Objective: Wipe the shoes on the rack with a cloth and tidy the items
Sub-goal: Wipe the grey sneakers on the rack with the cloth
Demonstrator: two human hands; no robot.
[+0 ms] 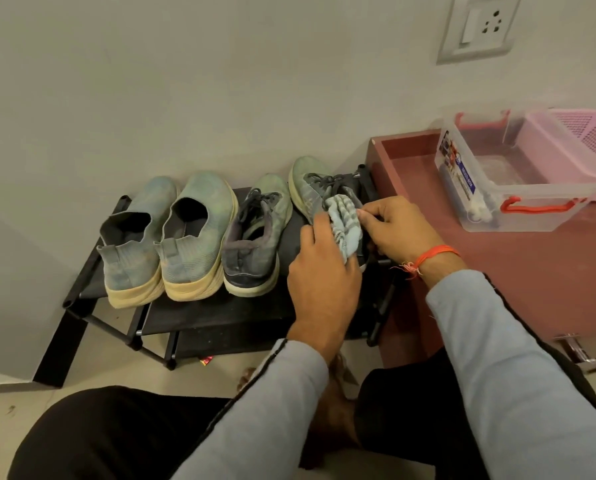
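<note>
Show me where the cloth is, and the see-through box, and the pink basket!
cloth point(345, 226), head view: on its bunched blue middle.
clear plastic box point(457, 176), head view: on its labelled near side wall.
pink basket point(566, 147), head view: on its left side wall.

Open rack point(220, 317) strip before shoes point(192, 237); wall behind; cabinet point(497, 271) flanks right; box point(507, 188) on top.

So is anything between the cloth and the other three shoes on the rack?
Nothing visible. The cloth, held by both hands on the rightmost shoe, has open rack top beside it; the next laced shoe is uncovered.
</note>
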